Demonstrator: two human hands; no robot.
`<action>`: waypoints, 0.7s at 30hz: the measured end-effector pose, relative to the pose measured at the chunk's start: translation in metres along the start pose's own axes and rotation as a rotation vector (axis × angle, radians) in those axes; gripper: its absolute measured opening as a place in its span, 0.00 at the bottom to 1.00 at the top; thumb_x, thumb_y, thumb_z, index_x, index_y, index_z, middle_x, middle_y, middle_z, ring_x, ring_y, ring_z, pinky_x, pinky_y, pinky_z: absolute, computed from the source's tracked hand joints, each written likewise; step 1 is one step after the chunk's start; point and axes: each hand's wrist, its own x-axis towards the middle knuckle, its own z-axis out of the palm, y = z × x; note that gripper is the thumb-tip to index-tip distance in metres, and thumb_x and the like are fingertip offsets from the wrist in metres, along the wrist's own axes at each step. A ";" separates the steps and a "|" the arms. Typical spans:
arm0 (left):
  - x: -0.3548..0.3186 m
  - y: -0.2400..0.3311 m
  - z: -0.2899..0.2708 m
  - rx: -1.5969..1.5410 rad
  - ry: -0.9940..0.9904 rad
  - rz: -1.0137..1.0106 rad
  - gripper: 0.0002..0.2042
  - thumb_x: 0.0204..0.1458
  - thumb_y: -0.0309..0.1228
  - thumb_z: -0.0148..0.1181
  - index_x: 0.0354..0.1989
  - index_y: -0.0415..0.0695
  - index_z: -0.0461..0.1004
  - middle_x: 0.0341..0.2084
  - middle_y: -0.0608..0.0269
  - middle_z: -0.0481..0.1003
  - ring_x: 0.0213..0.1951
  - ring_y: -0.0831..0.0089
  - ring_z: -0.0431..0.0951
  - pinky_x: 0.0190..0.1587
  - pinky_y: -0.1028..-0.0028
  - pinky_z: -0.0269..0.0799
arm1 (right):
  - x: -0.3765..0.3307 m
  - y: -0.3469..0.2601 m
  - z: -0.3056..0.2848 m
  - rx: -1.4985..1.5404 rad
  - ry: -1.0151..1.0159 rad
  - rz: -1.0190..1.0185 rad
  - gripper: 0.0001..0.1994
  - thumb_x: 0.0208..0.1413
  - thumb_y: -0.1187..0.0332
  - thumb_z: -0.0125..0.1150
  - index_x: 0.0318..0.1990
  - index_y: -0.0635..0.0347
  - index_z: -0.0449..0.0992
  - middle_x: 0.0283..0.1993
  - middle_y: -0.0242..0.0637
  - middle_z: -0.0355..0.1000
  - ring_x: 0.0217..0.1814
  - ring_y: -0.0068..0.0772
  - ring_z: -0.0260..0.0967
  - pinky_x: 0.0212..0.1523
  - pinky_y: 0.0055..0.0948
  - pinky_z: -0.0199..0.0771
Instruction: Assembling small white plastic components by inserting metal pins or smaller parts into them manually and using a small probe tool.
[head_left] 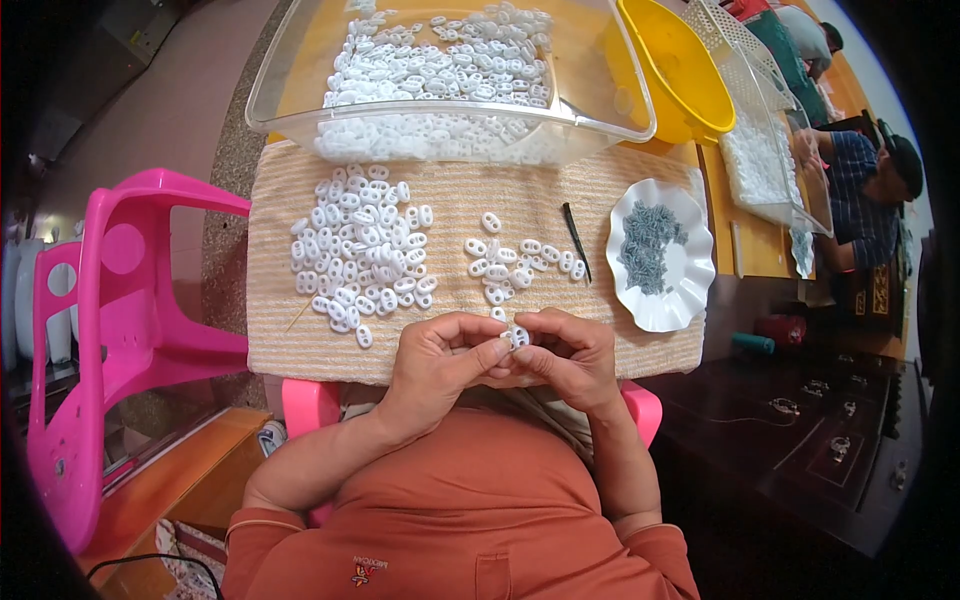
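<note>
Tabletop: a striped beige towel spreads beneath and beyond your fingers, with a pink plastic chair off to their left.
Held piece: a white two-hole oval piece sits right at your fingertips, between the two hands.
Left hand: your left hand has thumb and forefinger drawn narrow, pinching at the piece's left side.
Right hand: your right hand pinches its right side, thumb below; whether anything else is tucked inside, you cannot tell.
Loose ovals: a small cluster lies just beyond your fingertips, a bigger heap beyond and left.
Scalloped plate: the white plate, holding small grey-blue pieces, lies right of your fingers.
Black tool: a slim black tool lies between cluster and plate.
Clear bin: the bin stands farthest ahead, full of white ovals.
</note>
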 end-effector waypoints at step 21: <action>-0.001 0.000 -0.001 0.012 -0.005 -0.028 0.09 0.55 0.22 0.58 0.43 0.33 0.74 0.33 0.57 0.78 0.34 0.76 0.78 0.38 0.79 0.77 | -0.001 -0.011 0.005 0.200 0.014 0.073 0.14 0.54 0.82 0.58 0.49 0.71 0.72 0.41 0.42 0.74 0.43 0.28 0.74 0.43 0.24 0.76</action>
